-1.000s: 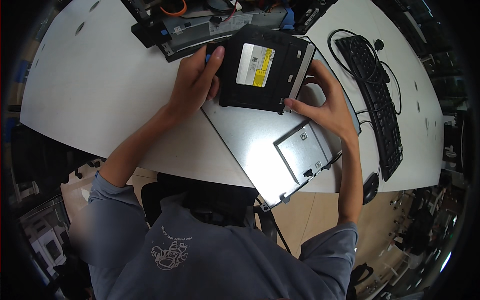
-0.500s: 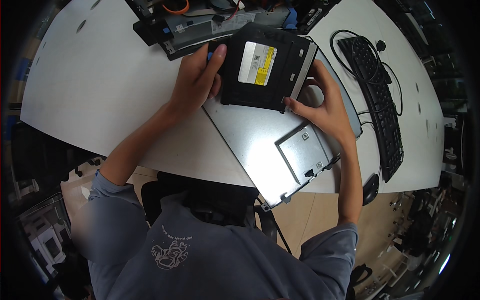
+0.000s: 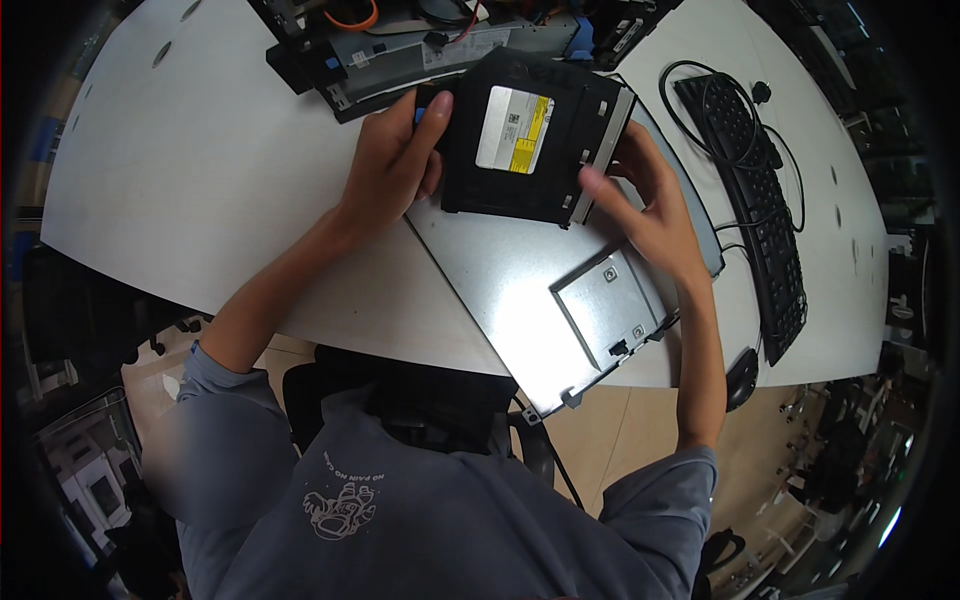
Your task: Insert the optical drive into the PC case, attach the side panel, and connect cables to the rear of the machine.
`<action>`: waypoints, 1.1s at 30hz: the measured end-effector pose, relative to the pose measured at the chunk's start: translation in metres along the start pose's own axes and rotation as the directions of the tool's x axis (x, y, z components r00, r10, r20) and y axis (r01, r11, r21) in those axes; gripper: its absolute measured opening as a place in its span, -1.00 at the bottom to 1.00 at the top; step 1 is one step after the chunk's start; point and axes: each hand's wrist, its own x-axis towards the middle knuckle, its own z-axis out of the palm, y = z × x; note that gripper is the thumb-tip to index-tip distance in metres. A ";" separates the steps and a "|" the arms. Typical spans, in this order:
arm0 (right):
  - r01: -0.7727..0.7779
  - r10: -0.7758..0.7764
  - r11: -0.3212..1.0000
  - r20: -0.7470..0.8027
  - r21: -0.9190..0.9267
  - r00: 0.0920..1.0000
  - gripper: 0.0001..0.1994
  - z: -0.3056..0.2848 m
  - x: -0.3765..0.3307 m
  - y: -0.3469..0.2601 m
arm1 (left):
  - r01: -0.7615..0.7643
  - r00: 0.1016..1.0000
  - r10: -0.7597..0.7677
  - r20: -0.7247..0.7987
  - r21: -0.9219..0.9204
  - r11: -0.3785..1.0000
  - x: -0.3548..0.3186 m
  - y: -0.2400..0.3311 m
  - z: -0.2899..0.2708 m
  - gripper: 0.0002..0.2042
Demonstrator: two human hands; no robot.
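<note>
A black optical disc drive (image 3: 530,190) with a white and yellow label is held up over the desk, label side toward me. At its left edge, my left hand (image 3: 395,150) is closed, thumb on the near side beside a small blue tab (image 3: 421,113). My right hand (image 3: 655,200) curls round the right edge, where a silver metal strip (image 3: 603,145) runs. Its thumb rests by the strip and its other fingers go behind, partly hidden. Beneath the drive lies a bare metal computer side panel (image 3: 480,270) with a recessed square.
An open computer case (image 3: 430,60) with cables inside stands at the far side of the white desk (image 3: 200,170). On the right lie a black keyboard (image 3: 755,220) with its coiled cable and a black mouse (image 3: 741,378). The panel's near corner overhangs the desk edge.
My right thumb has slid up from the drive's lower right corner along the metal strip. The left hand and the drive have hardly moved.
</note>
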 end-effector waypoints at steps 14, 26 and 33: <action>0.058 -0.054 0.998 -0.288 0.008 0.956 -0.57 0.001 -0.006 -0.011 | -0.201 0.979 0.192 0.070 0.142 0.969 -0.012 0.007 0.001 -0.76; 0.052 -0.039 0.998 -0.316 0.034 0.948 -0.61 -0.002 -0.007 -0.015 | -0.293 0.955 0.271 0.121 0.233 0.927 -0.013 0.006 -0.002 -0.81; 0.046 -0.026 0.997 -0.317 0.056 0.948 -0.62 -0.003 -0.008 -0.015 | -0.309 0.949 0.282 0.140 0.249 0.918 -0.014 0.007 -0.002 -0.78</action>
